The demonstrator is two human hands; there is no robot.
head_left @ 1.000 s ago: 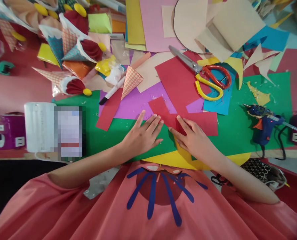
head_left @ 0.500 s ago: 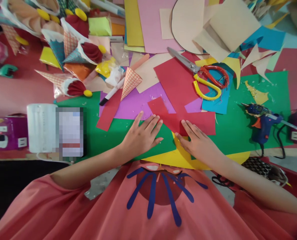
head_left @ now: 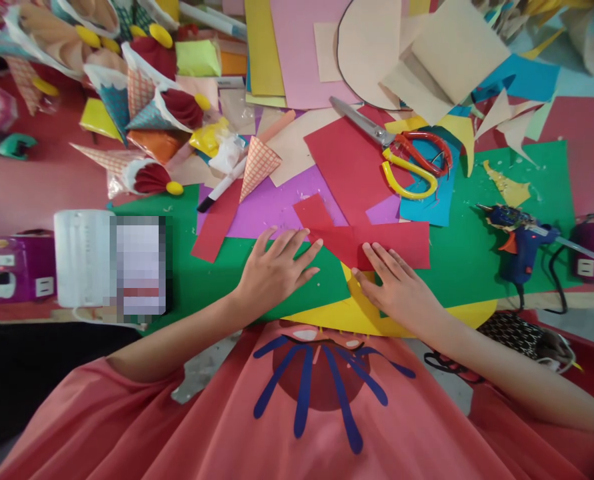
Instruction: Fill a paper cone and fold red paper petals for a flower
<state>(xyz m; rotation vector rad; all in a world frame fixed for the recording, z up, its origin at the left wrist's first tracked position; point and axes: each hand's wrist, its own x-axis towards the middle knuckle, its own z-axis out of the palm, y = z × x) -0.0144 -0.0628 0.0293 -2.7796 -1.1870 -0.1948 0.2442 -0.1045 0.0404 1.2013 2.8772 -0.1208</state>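
Observation:
My left hand [head_left: 279, 267] lies flat over the green sheet [head_left: 197, 280], fingers spread, its fingertips at the left end of a red paper piece [head_left: 401, 243]. My right hand [head_left: 397, 280] rests with outstretched fingers on the lower edge of that red piece. Below it, a yellow sheet [head_left: 327, 319] shows along the table's front edge. Beyond the hands lie a purple sheet [head_left: 271, 217] and a larger red sheet [head_left: 337, 153]. Scissors [head_left: 391, 143] with red and yellow handles lie partly opened on top of it.
At the right is a blue glue gun [head_left: 524, 247]. A phone [head_left: 141, 267] with a blurred screen and a white box [head_left: 81, 257] stand at the left. A checkered paper cone [head_left: 259, 167], a marker [head_left: 221, 190] and several gnome-like cone figures [head_left: 167, 110] lie farther back.
My left hand has shifted slightly left, with its fingers spread wider. My right hand stays on the red paper. The whole view has shifted a little.

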